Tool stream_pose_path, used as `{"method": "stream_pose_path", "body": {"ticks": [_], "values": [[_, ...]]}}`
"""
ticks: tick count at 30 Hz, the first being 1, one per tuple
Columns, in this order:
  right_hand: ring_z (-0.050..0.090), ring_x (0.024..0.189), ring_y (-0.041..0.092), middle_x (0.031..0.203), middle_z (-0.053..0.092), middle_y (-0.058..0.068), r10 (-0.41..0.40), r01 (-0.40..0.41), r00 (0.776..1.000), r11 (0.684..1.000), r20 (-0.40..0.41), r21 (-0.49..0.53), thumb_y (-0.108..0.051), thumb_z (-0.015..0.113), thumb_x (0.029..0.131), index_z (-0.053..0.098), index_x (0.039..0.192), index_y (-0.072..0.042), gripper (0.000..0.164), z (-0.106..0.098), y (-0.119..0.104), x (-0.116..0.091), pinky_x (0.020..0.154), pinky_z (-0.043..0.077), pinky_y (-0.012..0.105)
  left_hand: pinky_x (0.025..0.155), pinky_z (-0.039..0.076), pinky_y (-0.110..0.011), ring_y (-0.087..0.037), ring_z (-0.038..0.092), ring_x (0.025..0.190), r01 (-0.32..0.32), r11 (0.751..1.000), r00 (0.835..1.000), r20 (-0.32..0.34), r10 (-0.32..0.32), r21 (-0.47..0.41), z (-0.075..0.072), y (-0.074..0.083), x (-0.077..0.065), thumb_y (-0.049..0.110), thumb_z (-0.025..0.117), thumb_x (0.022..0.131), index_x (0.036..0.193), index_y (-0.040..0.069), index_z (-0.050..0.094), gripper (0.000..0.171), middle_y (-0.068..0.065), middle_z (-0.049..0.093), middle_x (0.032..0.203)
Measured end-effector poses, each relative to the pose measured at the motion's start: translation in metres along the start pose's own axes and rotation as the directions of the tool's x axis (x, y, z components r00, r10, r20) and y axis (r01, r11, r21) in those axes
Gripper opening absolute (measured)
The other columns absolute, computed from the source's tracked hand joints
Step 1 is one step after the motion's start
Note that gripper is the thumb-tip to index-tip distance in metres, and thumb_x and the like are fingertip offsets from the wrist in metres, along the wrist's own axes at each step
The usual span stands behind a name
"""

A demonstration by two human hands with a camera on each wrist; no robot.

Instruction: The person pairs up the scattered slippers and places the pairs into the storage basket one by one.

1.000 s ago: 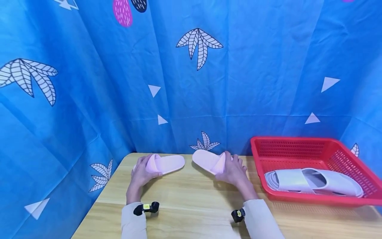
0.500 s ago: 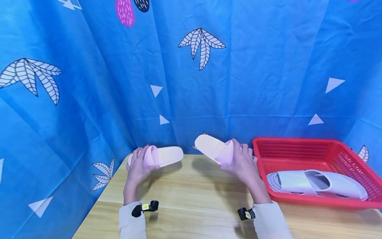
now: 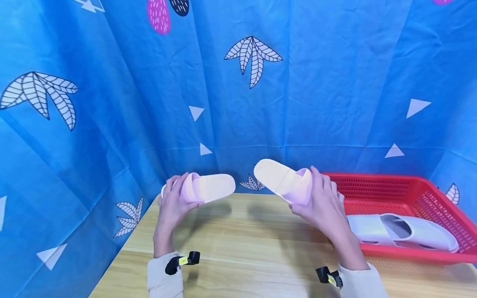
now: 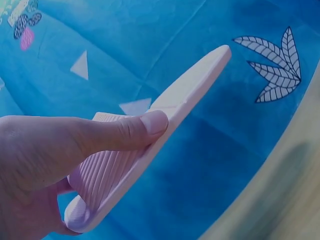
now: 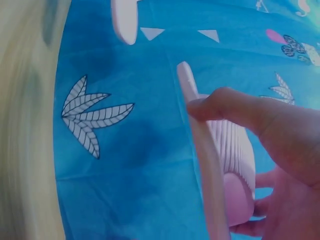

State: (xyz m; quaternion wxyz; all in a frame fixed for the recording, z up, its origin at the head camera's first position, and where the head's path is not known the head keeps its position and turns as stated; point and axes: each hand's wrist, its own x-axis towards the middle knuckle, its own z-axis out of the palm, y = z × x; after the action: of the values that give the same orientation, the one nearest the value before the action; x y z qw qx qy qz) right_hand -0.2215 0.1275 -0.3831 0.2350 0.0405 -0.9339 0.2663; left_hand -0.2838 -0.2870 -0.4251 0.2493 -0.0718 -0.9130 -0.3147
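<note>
While the left hand (image 3: pixel 173 207) grips a pale pink slide slipper with a ribbed strap (image 3: pixel 216 187), the right hand (image 3: pixel 324 205) holds a matching pale pink slipper (image 3: pixel 273 176), both raised above the light wood-grain tabletop (image 3: pixel 238 252), their heel ends angled inward, apart. Each wrist bears a small black device (image 3: pixel 174 265) with a yellow label (image 3: pixel 183 260), its marks too small to read. Beside the right hand, a red perforated plastic basket (image 3: pixel 372 186) contains smooth white footwear (image 3: pixel 430 232); behind hangs blue leaf-printed fabric (image 3: pixel 320 82).
</note>
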Motion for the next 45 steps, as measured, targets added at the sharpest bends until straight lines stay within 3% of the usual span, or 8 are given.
{"method": "stream_pose_path", "body": {"ticks": [9,22,33,38,45], "values": [[0.044,0.120,0.043,0.137,0.047,0.023,-0.051,0.051,0.994,0.999,-0.095,-0.006,-0.027,0.098,0.058,0.032,0.155,-0.003,0.120,-0.005,0.018,-0.011,0.087,0.043,0.068,0.101,0.025,-0.074,-0.041,0.034,0.137,-0.043,0.999,0.999,-0.033,0.043,0.003,-0.001,0.023,-0.002,0.027,0.100,0.066,0.154,0.016,0.046,0.104,-0.017,0.040,0.150],[0.041,0.125,0.045,0.140,0.045,0.024,-0.127,0.134,0.973,0.991,-0.190,0.024,-0.014,0.100,0.053,0.035,0.156,-0.008,0.122,-0.031,0.029,-0.020,0.092,0.036,0.072,0.099,0.029,-0.071,-0.040,0.031,0.140,-0.082,0.997,0.991,-0.109,0.081,0.000,-0.009,0.039,-0.011,0.025,0.100,0.065,0.155,0.020,0.044,0.106,-0.016,0.039,0.153],[0.040,0.125,0.046,0.141,0.043,0.027,-0.152,0.159,0.954,0.987,-0.259,0.007,-0.008,0.100,0.050,0.035,0.158,-0.013,0.126,-0.047,0.039,-0.024,0.092,0.033,0.068,0.101,0.030,-0.070,-0.039,0.031,0.141,-0.131,0.991,0.975,-0.182,0.127,-0.008,-0.021,0.055,-0.014,0.025,0.101,0.063,0.154,0.023,0.046,0.106,-0.014,0.039,0.154],[0.038,0.130,0.047,0.146,0.039,0.026,-0.121,0.127,0.961,0.992,-0.249,0.006,-0.007,0.100,0.051,0.032,0.160,-0.018,0.129,-0.053,0.040,-0.026,0.095,0.034,0.073,0.103,0.030,-0.071,-0.038,0.030,0.142,-0.127,0.992,0.972,-0.203,0.120,-0.019,-0.026,0.058,-0.017,0.024,0.100,0.064,0.155,0.024,0.045,0.106,-0.013,0.038,0.156],[0.035,0.133,0.048,0.150,0.035,0.026,-0.107,0.115,0.957,0.993,-0.268,0.013,-0.005,0.099,0.052,0.033,0.160,-0.022,0.128,-0.067,0.043,-0.027,0.094,0.035,0.075,0.103,0.029,-0.071,-0.036,0.029,0.144,-0.174,0.985,0.954,-0.250,0.165,-0.017,-0.031,0.064,-0.018,0.022,0.101,0.061,0.155,0.024,0.046,0.108,-0.014,0.036,0.157]]}}
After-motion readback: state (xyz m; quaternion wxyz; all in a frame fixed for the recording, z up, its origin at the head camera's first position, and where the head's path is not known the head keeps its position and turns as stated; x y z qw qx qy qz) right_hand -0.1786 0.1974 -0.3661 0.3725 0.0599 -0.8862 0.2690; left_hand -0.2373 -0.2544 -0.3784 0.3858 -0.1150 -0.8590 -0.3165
